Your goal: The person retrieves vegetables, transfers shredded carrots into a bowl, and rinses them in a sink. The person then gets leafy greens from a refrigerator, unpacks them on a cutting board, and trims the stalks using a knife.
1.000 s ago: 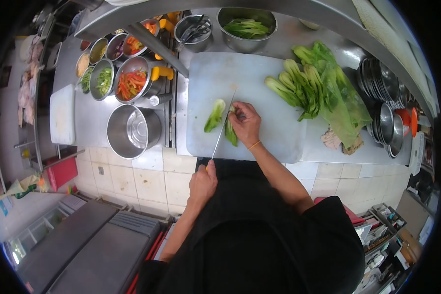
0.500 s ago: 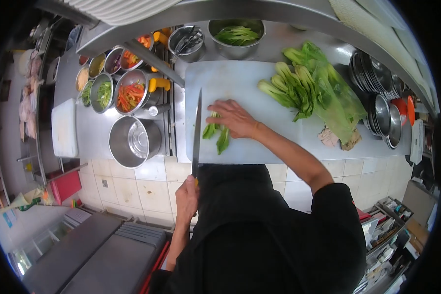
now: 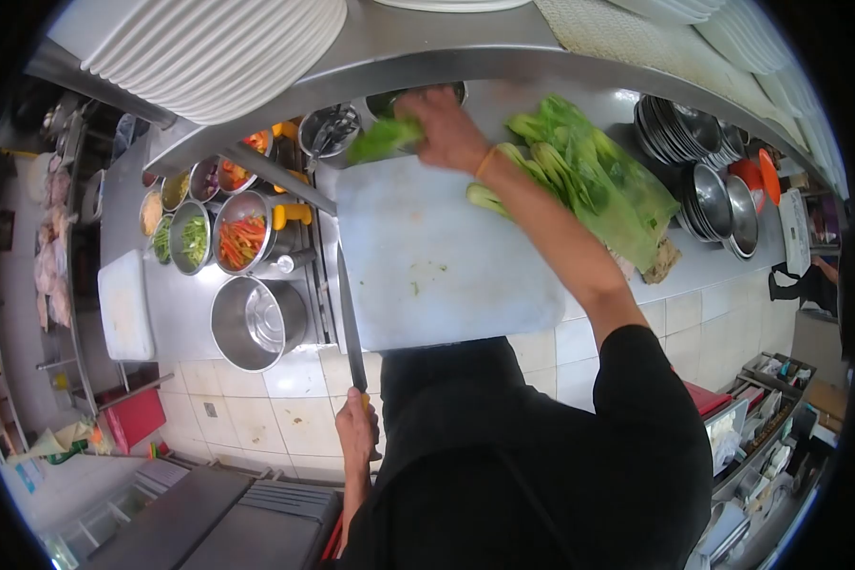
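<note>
My left hand [image 3: 356, 429] grips the handle of a long kitchen knife [image 3: 350, 323], its blade pointing away from me along the cutting board's left edge. At the board's far side, my right hand [image 3: 444, 131] holds cut bok choy [image 3: 387, 140], blurred by motion, at a metal bowl [image 3: 382, 103]. Hand and leaves hide much of that bowl, and the fingertips are hard to see. Small green scraps [image 3: 429, 269] lie on the white cutting board [image 3: 446, 309]. Whole bok choy [image 3: 541, 171] and a green plastic bag [image 3: 627, 204] lie to the right, partly behind my forearm.
An empty-looking steel pot [image 3: 258, 323] stands left of the board, below bowls of cut vegetables [image 3: 241, 239]. Stacked metal bowls [image 3: 708, 204] are at the right. A steel shelf [image 3: 427, 49] with white plates [image 3: 228, 57] overhangs the far side. Another person [image 3: 812, 290] is at the far right.
My right hand has lifted the cut bok choy off the board and carried it to the far metal bowl. The knife in my left hand has shifted slightly left and nearer my body.
</note>
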`<control>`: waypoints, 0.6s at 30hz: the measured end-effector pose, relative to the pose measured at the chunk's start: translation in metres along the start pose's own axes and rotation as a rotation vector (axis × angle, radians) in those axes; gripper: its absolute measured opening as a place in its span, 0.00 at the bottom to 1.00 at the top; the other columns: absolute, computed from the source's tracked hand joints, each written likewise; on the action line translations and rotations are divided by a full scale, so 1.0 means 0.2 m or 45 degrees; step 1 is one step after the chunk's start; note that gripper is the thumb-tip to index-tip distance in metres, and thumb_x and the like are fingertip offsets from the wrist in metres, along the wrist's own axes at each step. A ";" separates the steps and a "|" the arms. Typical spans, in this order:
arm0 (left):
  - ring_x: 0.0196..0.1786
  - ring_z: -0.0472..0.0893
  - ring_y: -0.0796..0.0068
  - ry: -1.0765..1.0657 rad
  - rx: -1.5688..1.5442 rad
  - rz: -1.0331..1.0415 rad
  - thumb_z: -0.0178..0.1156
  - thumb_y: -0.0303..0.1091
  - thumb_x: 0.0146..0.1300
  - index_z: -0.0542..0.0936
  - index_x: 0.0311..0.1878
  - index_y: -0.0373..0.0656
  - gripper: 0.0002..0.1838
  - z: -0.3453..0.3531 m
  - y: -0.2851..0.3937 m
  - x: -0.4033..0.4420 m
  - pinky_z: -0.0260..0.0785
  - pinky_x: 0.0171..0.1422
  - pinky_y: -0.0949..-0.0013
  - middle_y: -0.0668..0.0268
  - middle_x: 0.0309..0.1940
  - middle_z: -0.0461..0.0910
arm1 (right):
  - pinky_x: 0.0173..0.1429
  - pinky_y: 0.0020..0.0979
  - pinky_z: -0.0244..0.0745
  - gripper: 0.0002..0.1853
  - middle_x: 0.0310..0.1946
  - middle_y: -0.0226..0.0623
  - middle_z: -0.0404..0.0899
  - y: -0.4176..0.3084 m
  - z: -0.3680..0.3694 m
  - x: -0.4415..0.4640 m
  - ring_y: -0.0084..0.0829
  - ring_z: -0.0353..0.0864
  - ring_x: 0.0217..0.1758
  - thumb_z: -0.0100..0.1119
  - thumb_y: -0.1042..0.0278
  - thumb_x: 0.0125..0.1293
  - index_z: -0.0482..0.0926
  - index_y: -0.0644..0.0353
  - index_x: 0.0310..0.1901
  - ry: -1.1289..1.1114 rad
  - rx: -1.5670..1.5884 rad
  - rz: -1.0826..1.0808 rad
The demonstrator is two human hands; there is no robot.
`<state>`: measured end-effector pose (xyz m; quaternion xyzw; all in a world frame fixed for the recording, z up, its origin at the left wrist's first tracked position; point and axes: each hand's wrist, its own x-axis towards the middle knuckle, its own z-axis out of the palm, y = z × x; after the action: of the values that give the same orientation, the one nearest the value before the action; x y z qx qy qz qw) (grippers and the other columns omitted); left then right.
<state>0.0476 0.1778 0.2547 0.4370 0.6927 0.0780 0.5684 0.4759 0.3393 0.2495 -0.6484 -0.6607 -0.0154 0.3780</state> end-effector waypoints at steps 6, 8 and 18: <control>0.17 0.66 0.81 -0.096 0.163 0.076 0.42 0.58 0.72 0.75 0.27 0.35 0.33 -0.02 -0.02 0.02 0.57 0.22 0.73 0.68 0.15 0.69 | 0.64 0.46 0.65 0.29 0.51 0.49 0.73 0.07 -0.20 -0.16 0.52 0.70 0.59 0.57 0.78 0.44 0.74 0.57 0.54 -0.225 0.033 0.242; 0.19 0.68 0.77 -0.213 0.284 0.121 0.42 0.60 0.72 0.77 0.29 0.32 0.35 -0.03 -0.01 0.05 0.59 0.24 0.70 0.65 0.15 0.70 | 0.62 0.42 0.69 0.27 0.51 0.49 0.73 0.02 -0.16 -0.34 0.50 0.71 0.58 0.57 0.79 0.46 0.76 0.58 0.53 -0.762 -0.218 0.417; 0.12 0.64 0.79 -0.169 0.109 -0.137 0.40 0.63 0.71 0.72 0.21 0.42 0.34 0.07 0.05 0.17 0.55 0.16 0.73 0.71 0.12 0.67 | 0.43 0.33 0.80 0.19 0.43 0.42 0.77 -0.17 0.01 -0.56 0.35 0.81 0.33 0.73 0.65 0.46 0.84 0.59 0.42 -0.605 0.603 1.144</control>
<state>0.0661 0.2016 0.2322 0.4272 0.6787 -0.0115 0.5972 0.4318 0.2396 0.2062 -0.7492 -0.3718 0.4425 0.3234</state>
